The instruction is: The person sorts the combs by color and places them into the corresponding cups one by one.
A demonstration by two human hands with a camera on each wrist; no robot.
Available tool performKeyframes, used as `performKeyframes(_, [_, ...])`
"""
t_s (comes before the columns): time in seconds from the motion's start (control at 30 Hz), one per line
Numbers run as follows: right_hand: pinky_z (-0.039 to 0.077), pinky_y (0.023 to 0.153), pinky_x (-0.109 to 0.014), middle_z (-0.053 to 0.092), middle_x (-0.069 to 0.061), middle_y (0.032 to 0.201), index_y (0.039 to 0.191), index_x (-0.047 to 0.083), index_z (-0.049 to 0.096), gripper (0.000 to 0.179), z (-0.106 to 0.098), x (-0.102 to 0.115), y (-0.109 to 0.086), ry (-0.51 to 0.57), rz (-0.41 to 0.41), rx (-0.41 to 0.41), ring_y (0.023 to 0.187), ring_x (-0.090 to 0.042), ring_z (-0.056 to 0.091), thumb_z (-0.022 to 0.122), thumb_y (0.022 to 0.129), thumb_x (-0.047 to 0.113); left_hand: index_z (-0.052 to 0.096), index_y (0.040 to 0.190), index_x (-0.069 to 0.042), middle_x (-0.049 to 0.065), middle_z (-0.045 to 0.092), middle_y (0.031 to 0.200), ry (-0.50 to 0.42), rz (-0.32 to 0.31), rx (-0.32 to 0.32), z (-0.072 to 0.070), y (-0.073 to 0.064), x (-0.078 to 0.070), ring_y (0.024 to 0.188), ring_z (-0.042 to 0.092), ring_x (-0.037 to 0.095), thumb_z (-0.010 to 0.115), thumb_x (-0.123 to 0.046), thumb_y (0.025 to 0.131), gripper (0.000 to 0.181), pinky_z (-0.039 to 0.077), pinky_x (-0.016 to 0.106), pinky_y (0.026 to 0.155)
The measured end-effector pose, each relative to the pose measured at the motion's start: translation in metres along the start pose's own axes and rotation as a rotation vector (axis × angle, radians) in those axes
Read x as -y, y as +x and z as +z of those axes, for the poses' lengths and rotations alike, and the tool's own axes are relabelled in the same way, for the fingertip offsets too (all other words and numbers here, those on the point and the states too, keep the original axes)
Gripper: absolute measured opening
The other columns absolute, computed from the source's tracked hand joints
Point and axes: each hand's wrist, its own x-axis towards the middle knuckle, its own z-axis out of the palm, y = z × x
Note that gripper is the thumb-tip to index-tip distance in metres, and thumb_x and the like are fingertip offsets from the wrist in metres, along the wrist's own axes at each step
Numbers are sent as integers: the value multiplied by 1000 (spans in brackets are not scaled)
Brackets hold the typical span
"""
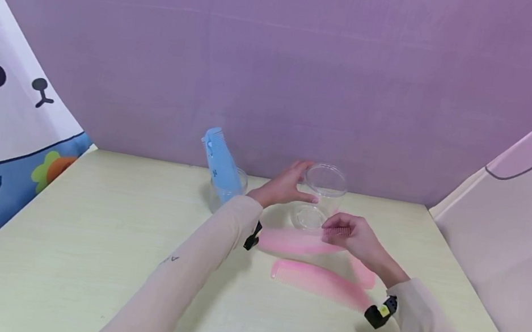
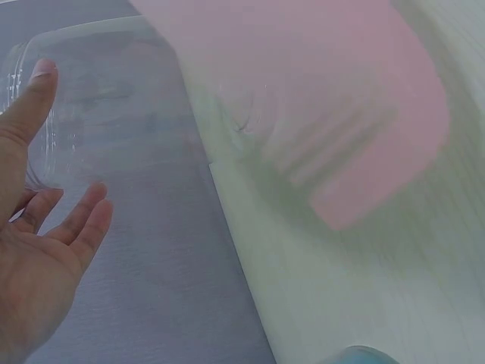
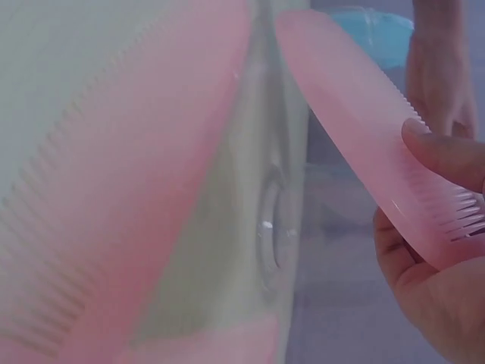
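My left hand [image 1: 286,186] is at a clear plastic cup [image 1: 325,180] upright near the back of the table, thumb in front and fingers behind near its rim. The left wrist view shows that thumb across the cup's wall. With my right hand [image 1: 355,239] I pinch one end of a pink comb [image 1: 293,241] between thumb and fingers. Held slantwise in the right wrist view, this comb [image 3: 352,114] has its teeth toward the thumb. On the table below lies another pink comb [image 1: 326,281], and a further pink piece [image 1: 362,272] shows under my right wrist.
Left of my left hand, a second clear cup [image 1: 242,179] holds a blue comb [image 1: 220,162] leaning up to the left. A purple backdrop [image 1: 279,76] rises behind the pale table [image 1: 131,238]. Printed cloths hang at the left and right sides.
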Motion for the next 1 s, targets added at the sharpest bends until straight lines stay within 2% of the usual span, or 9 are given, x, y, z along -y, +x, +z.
performKeyframes(0.3, [56, 70, -30, 63, -11, 88, 97, -3, 55, 30, -27, 9, -9, -56, 27, -30, 78, -11, 65, 72, 77, 10, 24, 142, -6, 9, 29, 143, 22, 8, -7, 0, 1, -1, 115, 52, 27, 76, -32, 74, 89, 44, 30, 98])
performKeyframes(0.5, [56, 68, -29, 66, -6, 83, 96, -2, 54, 32, -47, 16, -15, -123, 17, -60, 76, -10, 64, 74, 76, 13, 25, 142, -6, 9, 31, 143, 12, 13, -12, 1, 2, 1, 114, 53, 26, 76, -32, 73, 90, 44, 32, 98])
performKeyframes(0.7, [54, 64, -27, 64, -2, 84, 96, 3, 56, 33, -67, 27, -20, -219, 22, -111, 75, -9, 60, 76, 74, 19, 24, 143, -7, 9, 29, 144, -17, 10, -6, 1, 2, 3, 117, 51, 28, 76, -30, 73, 90, 44, 35, 99])
performKeyframes(0.87, [51, 61, -25, 62, 2, 82, 96, 6, 56, 35, -80, 37, -22, -301, 35, -177, 73, -8, 57, 76, 73, 23, 24, 143, -9, 8, 28, 144, -9, 0, -4, 1, 2, 4, 117, 51, 27, 76, -32, 73, 90, 44, 33, 99])
performKeyframes(1.0, [49, 59, -23, 61, 5, 80, 95, 5, 57, 32, -91, 44, -22, -306, 18, -229, 72, -7, 56, 76, 74, 21, 25, 142, -9, 9, 28, 144, -27, 1, -8, 2, 2, 5, 117, 51, 27, 76, -31, 73, 90, 44, 35, 99])
